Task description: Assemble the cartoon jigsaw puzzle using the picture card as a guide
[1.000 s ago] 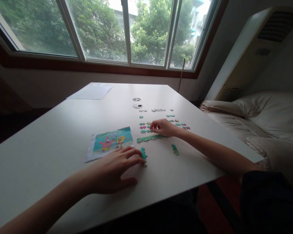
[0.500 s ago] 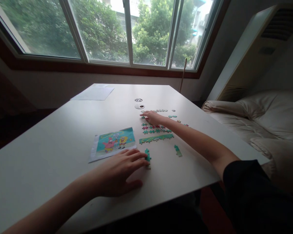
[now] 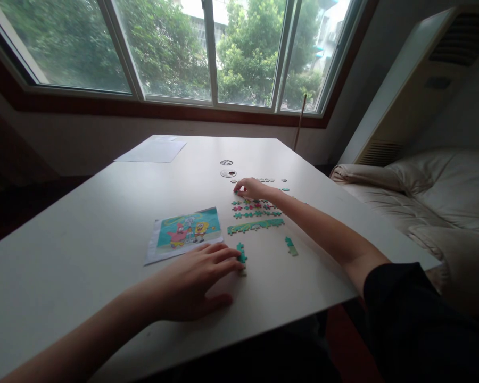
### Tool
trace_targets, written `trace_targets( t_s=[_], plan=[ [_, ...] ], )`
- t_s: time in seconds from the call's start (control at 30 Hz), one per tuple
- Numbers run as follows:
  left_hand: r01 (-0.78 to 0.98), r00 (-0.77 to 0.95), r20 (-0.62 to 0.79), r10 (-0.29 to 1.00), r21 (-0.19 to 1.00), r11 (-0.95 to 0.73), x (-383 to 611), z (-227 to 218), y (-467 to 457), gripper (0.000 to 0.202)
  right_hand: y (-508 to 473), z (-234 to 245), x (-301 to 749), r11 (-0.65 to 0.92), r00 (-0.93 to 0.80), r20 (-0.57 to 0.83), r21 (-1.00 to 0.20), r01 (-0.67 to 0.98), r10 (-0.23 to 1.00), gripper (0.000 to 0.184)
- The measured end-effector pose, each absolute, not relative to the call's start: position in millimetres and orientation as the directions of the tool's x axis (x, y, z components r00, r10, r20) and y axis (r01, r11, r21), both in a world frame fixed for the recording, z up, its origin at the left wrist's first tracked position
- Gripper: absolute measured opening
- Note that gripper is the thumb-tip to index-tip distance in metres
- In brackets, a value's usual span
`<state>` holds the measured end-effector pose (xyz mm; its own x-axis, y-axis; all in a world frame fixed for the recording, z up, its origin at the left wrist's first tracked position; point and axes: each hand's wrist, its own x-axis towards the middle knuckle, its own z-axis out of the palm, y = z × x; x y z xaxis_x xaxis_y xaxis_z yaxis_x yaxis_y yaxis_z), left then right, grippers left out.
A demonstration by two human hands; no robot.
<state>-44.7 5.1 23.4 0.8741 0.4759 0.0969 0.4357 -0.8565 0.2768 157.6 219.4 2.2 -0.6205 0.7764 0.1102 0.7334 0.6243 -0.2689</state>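
My left hand [image 3: 191,282] lies flat on the white table [image 3: 83,229], fingers stretched out, fingertips touching a small green cluster of joined puzzle pieces [image 3: 241,255]. My right hand [image 3: 250,188] reaches far across the table with fingers curled in a pinch over a loose puzzle piece at the far end of the spread. Rows of loose puzzle pieces [image 3: 255,208] lie just below it. A joined green strip of pieces [image 3: 255,226] sits nearer me. A cartoon reference picture [image 3: 186,236] lies left of the strip.
Another small joined piece [image 3: 290,246] lies to the right. A sheet of paper [image 3: 151,150] rests at the far left corner. Two round cable holes [image 3: 226,168] sit mid-table. A cushioned sofa [image 3: 423,197] stands right of the table; windows run behind.
My right hand has left the green strip and reached farther away to the loose pieces at the far end, curling into a pinch there. My left hand stayed put.
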Motion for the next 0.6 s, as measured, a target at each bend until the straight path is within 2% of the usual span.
trace_targets(
  t_s=[0.3, 0.47, 0.6],
  plan=[
    [0.443, 0.873, 0.083, 0.482, 0.281, -0.851, -45, 24, 4, 0.039, 219, 13, 159, 0.493, -0.536, -0.071, -0.304, 0.815, 0.841, 0.018],
    [0.445, 0.872, 0.073, 0.485, 0.299, -0.844, -44, 25, 4, 0.040, 218, 15, 160, 0.442, -0.502, -0.111, -0.340, 0.830, 0.858, 0.027],
    [0.459, 0.868, 0.056, 0.493, 0.289, -0.840, -45, 26, 4, 0.039, 222, 17, 161, 0.412, -0.492, -0.158, -0.366, 0.834, 0.856, 0.023]
  ],
)
